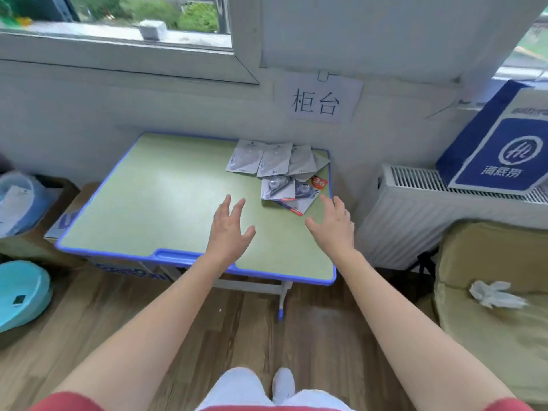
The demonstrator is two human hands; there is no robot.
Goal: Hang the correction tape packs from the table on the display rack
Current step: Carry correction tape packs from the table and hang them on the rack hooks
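Several correction tape packs (274, 169) lie in a loose pile at the far right corner of a green table with a blue rim (166, 191). Most lie face down and grey; one shows a red "36" sticker (319, 182). Over the table's near middle, my left hand (229, 229) is stretched out with fingers spread and holds nothing. My right hand (333, 223) is also spread and empty, just short of the nearest pack, fingertips close to its right corner. No display rack is in view.
A white radiator (415, 209) stands right of the table, with a blue and white bag (501, 140) on top. A beige cushion (498, 307) lies at the right. Boxes and a teal round lid (20, 295) sit at the left. A paper sign (318, 99) hangs on the wall.
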